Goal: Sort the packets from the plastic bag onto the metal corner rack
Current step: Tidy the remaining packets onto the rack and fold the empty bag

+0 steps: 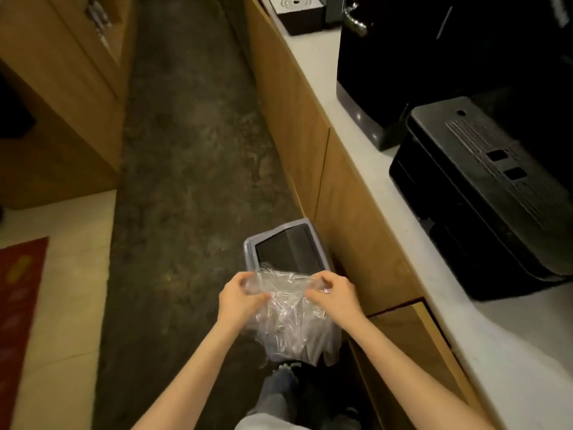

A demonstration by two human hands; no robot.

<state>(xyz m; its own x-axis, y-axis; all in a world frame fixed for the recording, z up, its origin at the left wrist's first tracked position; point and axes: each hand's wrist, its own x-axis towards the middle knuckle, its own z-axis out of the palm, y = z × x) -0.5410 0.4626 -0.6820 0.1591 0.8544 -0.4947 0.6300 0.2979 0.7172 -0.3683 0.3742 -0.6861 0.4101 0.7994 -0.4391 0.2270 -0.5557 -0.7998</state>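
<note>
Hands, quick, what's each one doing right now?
Left hand: gripping the plastic bag.
Right hand: gripping the same bag.

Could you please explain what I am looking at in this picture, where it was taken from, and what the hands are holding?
There is no machine here: a person wears a camera on the head, looking down. The left hand and right hand both grip a crumpled clear plastic bag above a grey bin on the dark floor. To the right, a white counter carries black appliances. No packets or rack can be seen in this view.
</note>
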